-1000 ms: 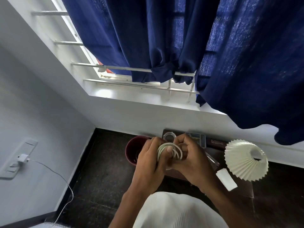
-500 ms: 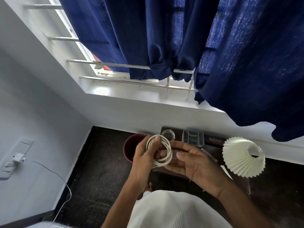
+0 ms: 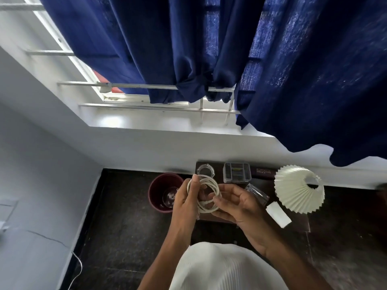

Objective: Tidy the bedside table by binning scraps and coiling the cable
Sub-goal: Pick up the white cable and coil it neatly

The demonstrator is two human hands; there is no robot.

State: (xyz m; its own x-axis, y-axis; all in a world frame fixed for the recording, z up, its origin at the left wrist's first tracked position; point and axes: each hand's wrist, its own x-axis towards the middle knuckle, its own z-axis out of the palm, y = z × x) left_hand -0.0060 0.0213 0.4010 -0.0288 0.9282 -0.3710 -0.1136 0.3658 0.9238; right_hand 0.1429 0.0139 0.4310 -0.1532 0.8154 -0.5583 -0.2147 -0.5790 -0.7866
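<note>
A white cable [image 3: 209,186] is wound into a round coil of several loops, held upright above the left edge of the dark bedside table [image 3: 297,225]. My left hand [image 3: 185,203] pinches the coil's left side between thumb and fingers. My right hand [image 3: 238,204] cups the coil's lower right, fingers spread and curled against the loops. A dark red bin [image 3: 162,191] stands on the floor just left of my hands, with a clear scrap lying inside it.
On the table are a clear glass jar [image 3: 206,170], a compartment box [image 3: 236,172], a clear glass item [image 3: 257,193], a white paper slip [image 3: 278,214] and a pleated white lamp shade [image 3: 299,190]. Blue curtains [image 3: 293,70] hang above. Another thin cord [image 3: 77,271] trails down the left wall.
The hands, closed tightly together over the coil a second ago, have parted. The coil now shows as an open ring and my right fingers have spread.
</note>
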